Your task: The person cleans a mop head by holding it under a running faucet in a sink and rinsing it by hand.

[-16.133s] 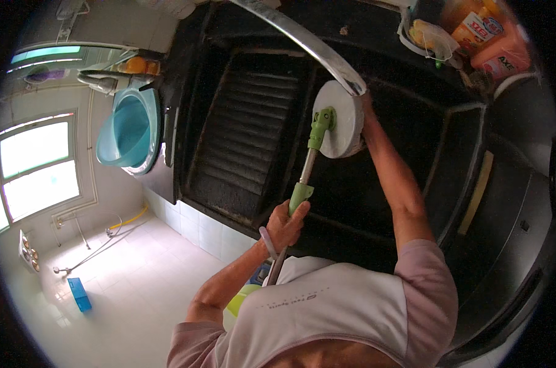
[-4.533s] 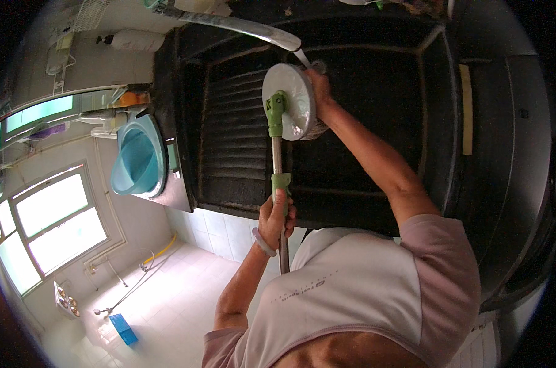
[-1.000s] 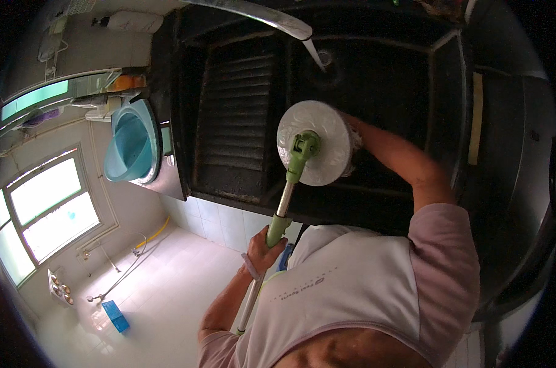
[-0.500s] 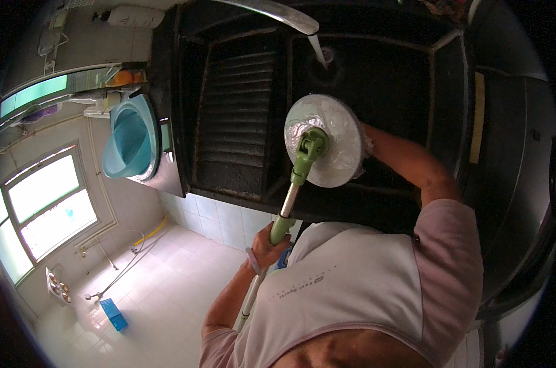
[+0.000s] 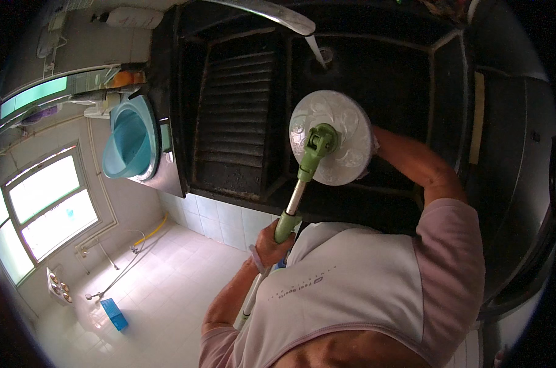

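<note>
A spin mop with a round, wet white plate and a green swivel joint is held over the dark sink. My left hand is closed around the green grip on its metal pole, just in front of my shirt. The pole runs on down beside my left forearm. My right forearm reaches in from the right, and its hand goes behind the mop's plate, so the fingers are hidden. Water streams from a chrome faucet into the sink beyond the plate, near the drain.
Left of the sink basin is a ridged dark drainboard. Teal basins stand on the counter at the left. A blue box and a shower hose lie on the tiled floor below the window.
The mop's plate has shifted slightly right and turned a little, with more of its wet surface glistening. My right forearm has moved right with it, while my left hand keeps its grip.
</note>
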The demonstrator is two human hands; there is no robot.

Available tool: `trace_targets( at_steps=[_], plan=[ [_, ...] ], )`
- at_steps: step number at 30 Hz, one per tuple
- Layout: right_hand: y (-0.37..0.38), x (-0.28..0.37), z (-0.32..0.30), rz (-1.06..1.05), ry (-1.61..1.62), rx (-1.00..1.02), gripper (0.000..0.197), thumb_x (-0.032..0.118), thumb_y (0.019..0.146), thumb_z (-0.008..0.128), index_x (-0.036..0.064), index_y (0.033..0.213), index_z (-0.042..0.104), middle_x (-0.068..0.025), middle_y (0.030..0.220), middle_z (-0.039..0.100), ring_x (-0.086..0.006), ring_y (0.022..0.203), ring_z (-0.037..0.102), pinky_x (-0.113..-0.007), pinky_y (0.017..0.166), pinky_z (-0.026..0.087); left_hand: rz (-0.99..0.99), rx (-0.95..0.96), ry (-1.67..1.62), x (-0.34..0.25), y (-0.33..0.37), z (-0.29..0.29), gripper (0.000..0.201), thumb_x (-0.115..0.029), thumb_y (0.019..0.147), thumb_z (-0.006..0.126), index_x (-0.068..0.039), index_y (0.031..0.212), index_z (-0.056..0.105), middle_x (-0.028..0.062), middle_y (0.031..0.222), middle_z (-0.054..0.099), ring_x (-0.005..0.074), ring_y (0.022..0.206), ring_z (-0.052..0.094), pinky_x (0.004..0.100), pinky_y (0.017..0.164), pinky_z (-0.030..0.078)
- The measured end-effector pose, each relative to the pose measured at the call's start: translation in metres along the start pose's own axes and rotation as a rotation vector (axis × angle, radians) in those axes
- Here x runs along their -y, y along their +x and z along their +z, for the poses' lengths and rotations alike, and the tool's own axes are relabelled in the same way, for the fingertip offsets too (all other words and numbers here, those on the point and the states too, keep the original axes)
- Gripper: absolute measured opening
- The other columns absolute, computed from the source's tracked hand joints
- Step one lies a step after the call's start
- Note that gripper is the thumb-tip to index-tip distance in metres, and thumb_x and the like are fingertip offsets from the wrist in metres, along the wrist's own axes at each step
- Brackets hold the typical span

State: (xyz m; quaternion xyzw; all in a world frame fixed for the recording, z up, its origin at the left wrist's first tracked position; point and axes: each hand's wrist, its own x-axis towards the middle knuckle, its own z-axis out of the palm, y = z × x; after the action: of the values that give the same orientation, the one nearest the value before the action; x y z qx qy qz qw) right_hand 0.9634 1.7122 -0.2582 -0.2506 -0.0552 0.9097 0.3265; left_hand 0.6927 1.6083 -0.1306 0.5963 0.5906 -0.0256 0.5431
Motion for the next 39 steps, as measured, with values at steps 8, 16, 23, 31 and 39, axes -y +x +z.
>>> trace_targets(
  at_steps=[8,16,23,31,39],
  plan=[
    [0.015,0.021,0.0,-0.062,0.007,-0.034,0.065,0.064,0.074,0.037,0.0063,0.098,0.055,-0.0111,0.097,0.055,-0.0226,0.087,0.053,-0.038,0.075,0.044,-0.246,0.063,-0.072,-0.027,-0.005,-0.007,0.029,-0.012,0.07,0.059,0.0,0.096,0.052,0.0061,0.068,0.054,0.0107,0.062,0.048,0.0257,0.058,0.041],
    [0.032,-0.009,-0.008,-0.055,0.019,0.003,0.068,0.065,0.074,0.036,0.006,0.104,0.052,-0.0121,0.104,0.053,-0.0237,0.092,0.051,-0.038,0.078,0.043,-0.272,0.044,-0.185,-0.023,-0.017,-0.005,0.026,-0.009,0.071,0.058,0.0,0.095,0.052,-0.0002,0.068,0.049,0.0067,0.061,0.042,0.0224,0.055,0.038],
    [0.052,-0.055,0.001,-0.029,0.157,0.153,0.067,0.063,0.076,0.036,0.0064,0.11,0.048,-0.0119,0.109,0.05,-0.0235,0.096,0.049,-0.038,0.081,0.042,-0.252,0.037,-0.38,-0.017,-0.02,-0.001,0.02,-0.006,0.072,0.056,-0.001,0.09,0.05,-0.0017,0.06,0.047,0.0048,0.051,0.04,0.0207,0.046,0.034],
    [0.054,-0.027,0.012,-0.263,0.388,0.134,0.066,0.06,0.077,0.036,0.0067,0.116,0.043,-0.0116,0.114,0.046,-0.0232,0.102,0.046,-0.038,0.084,0.041,-0.234,0.003,-0.68,-0.015,-0.015,-0.002,0.011,-0.003,0.073,0.053,-0.006,0.073,0.042,-0.0016,0.053,0.043,0.0057,0.04,0.037,0.0214,0.036,0.029],
    [0.063,-0.052,-0.001,-0.395,0.423,0.188,0.071,0.061,0.077,0.035,0.0075,0.124,0.033,-0.0115,0.123,0.038,-0.0244,0.11,0.041,-0.04,0.089,0.037,-0.21,0.036,-0.803,-0.012,0.004,-0.009,0.015,-0.009,0.076,0.046,-0.01,0.066,0.036,-0.0029,0.049,0.032,0.0052,0.036,0.03,0.0184,0.03,0.024]
  ],
)
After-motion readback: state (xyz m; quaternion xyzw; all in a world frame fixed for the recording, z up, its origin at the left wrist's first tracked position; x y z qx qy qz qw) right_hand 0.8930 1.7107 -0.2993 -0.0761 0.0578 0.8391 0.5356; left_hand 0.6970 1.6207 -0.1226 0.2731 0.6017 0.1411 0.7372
